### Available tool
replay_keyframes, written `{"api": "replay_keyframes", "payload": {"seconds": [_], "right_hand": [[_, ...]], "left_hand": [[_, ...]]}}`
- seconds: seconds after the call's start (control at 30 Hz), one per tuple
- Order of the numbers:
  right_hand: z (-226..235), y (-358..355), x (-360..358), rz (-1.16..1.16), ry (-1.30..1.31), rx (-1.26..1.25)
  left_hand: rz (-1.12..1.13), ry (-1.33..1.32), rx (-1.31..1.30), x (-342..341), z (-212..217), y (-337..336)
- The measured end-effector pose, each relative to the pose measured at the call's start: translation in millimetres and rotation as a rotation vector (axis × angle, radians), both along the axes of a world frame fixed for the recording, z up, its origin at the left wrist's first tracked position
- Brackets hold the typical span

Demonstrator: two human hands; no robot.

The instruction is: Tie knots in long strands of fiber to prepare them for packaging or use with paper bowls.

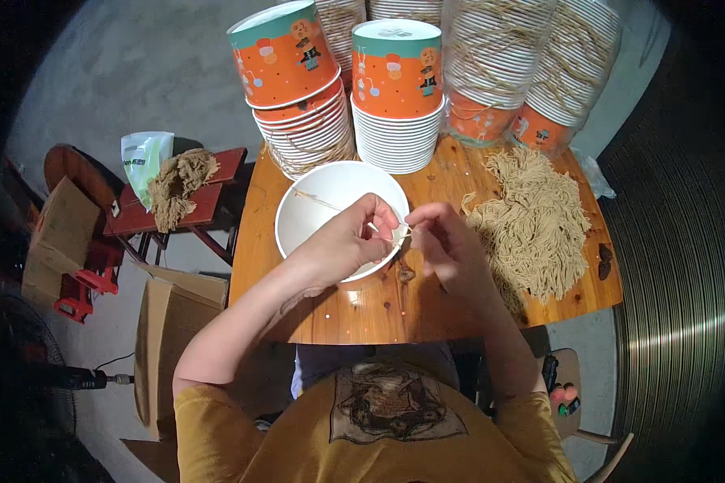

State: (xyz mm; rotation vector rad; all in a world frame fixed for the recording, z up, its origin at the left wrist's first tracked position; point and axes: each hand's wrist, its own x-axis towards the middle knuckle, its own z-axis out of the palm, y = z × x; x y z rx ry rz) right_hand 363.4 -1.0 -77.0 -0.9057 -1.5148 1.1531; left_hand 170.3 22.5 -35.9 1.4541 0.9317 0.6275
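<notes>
One white paper bowl on the table gets its string now, both hands pinching it at the rim; string pile looks barely used.

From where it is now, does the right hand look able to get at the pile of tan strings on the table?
Probably yes: the right hand sits just beside the string pile, with only bare tabletop between them.

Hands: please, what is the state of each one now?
Left hand: closed, pinching a thin string over the white paper bowl.
Right hand: closed, pinching the same string's other end.
</notes>
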Motion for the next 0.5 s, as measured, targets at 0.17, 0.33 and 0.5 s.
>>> {"api": "replay_keyframes", "payload": {"seconds": [0.17,0.33,0.5], "right_hand": [[-7,3,-3,0.011,-0.059,0.105],[-2,1,-7,-0.043,-0.076,0.107],[-4,4,-7,-0.068,-0.128,0.168]], "left_hand": [[0.014,0.13,0.335,4,-1,-5],[0.118,0.173,0.734,11,-8,-7],[0.093,-0.027,0.446,4,-18,5]]}}
